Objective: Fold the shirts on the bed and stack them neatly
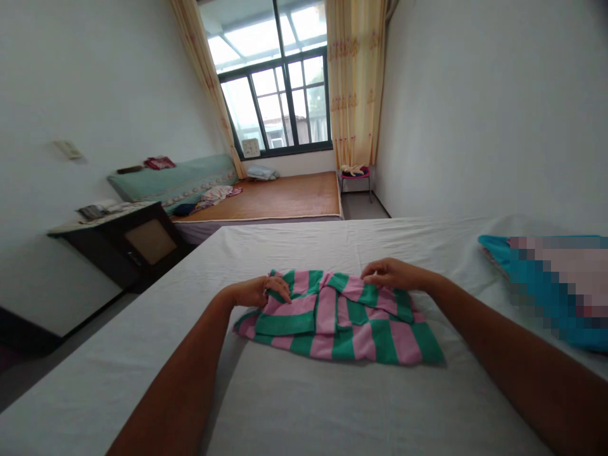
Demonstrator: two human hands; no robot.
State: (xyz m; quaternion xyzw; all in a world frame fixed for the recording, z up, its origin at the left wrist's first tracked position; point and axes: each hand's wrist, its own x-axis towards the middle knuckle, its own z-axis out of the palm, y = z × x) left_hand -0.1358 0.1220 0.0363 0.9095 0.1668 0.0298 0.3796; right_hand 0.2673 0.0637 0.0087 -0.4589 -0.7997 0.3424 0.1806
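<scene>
A green-and-pink striped garment (351, 323), which looks like a shirt, lies on the white sheet before me with parts folded inward and overlapping in the middle. Over its upper left corner rests my left hand (270, 291), fingers bent loosely and apart on the cloth. My right hand (390, 273) arches above the upper right edge, its fingertips curved down to touch the fabric, with gaps between them. Neither hand shows a firm grip. The right thumb is hidden.
The white-sheeted bed (190, 304) fills the foreground. At right lies a blue item (536, 285), partly pixelated. Beyond are a brown-matted bed (294, 193), a dark cabinet (147, 244) at left, a stool (355, 174) with cloth on it, and a curtained window (280, 101).
</scene>
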